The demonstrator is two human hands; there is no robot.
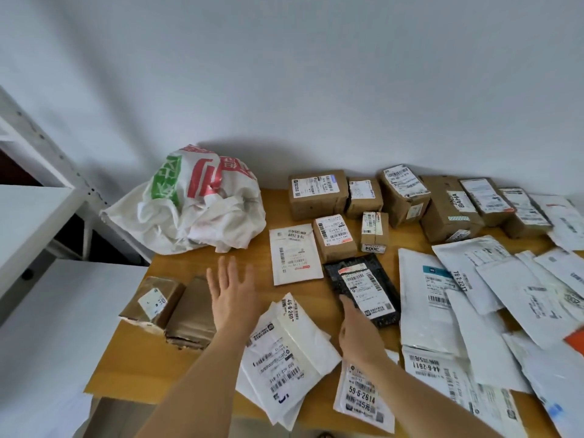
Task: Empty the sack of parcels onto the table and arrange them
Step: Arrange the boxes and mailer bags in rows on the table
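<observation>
Right hand (pixel 355 327) flat on light, slippery black plastic mailer parcel (pixel 361 287), best pinched at edge; left hand (pixel 232 290) spread, empty.

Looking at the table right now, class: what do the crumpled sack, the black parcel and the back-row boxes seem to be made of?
Sack: probably woven plastic or cloth, matte, with soft creases.
Black parcel: likely glossy plastic film; it shows wrinkled highlights.
Back-row boxes: brown cardboard, matte, partly taped.
</observation>
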